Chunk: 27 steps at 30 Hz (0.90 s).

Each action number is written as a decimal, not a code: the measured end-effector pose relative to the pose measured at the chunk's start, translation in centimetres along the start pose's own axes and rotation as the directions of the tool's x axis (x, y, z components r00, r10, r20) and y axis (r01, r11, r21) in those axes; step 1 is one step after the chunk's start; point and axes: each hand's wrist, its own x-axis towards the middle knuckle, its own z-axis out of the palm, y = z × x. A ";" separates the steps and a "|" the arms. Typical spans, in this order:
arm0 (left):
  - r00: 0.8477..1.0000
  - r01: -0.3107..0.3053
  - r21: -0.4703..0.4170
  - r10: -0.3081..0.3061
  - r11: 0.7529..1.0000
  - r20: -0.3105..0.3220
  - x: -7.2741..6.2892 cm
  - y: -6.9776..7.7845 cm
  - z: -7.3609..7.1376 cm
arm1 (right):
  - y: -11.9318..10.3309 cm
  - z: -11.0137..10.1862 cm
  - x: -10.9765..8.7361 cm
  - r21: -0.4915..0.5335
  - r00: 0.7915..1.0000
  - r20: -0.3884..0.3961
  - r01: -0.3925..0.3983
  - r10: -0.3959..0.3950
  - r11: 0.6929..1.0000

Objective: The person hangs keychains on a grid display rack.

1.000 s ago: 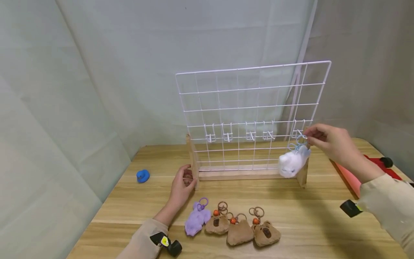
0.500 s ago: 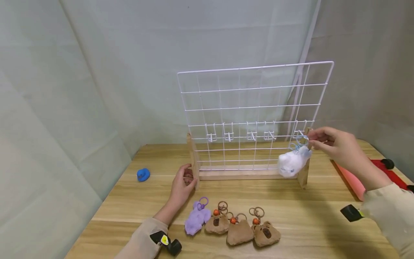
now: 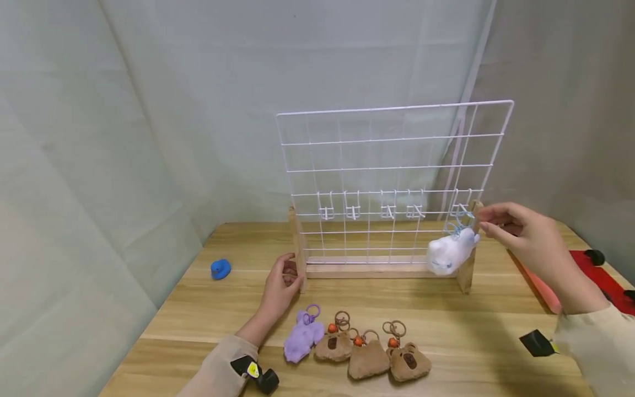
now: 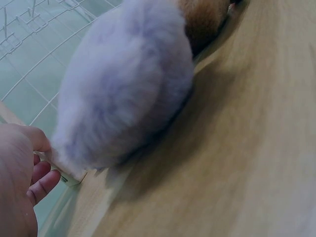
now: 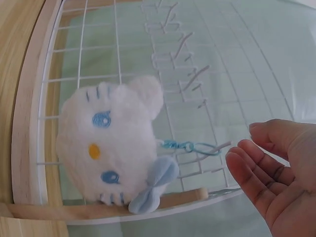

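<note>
A white plush cat keychain (image 3: 451, 251) with a blue bow hangs by its light-blue ring from the rightmost hook (image 3: 461, 209) of a white wire grid rack (image 3: 367, 171). My right hand (image 3: 528, 234) is just right of that ring, fingers loosely bent and apart from it; the right wrist view shows a gap between the fingertips (image 5: 237, 158) and the ring (image 5: 205, 149). At the rack's left wooden upright (image 3: 299, 242), my left hand (image 3: 280, 284) holds its lower part between thumb and fingers. In the left wrist view, a purple plush keychain (image 4: 123, 89) hides part of the rack.
In front of the rack lie the purple plush keychain (image 3: 302, 337) and three brown plush keychains (image 3: 369, 358). Several bare hooks (image 3: 353, 212) are on the grid. A blue toy duck (image 3: 220, 269) sits left, and a red item (image 3: 595, 275) lies right.
My right hand has let go of the light-blue ring and drawn back slightly to the right, leaving the cat keychain on the hook. My left hand stays at the upright.
</note>
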 end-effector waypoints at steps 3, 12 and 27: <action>1.000 -0.014 0.003 0.014 1.000 0.003 0.1 0.1 0.1 | -0.6 -0.1 -0.7 0.004 0.999 -0.032 0.017 -0.017 1.000; 1.000 0.006 0.007 -0.006 1.000 -0.004 0.0 0.1 0.0 | -2.4 0.7 -2.0 0.010 0.989 -0.076 0.130 -0.129 0.991; 1.000 0.001 0.019 -0.001 1.000 -0.008 0.0 0.1 -0.1 | -3.8 4.9 -4.0 0.094 0.964 0.048 0.258 -0.263 0.962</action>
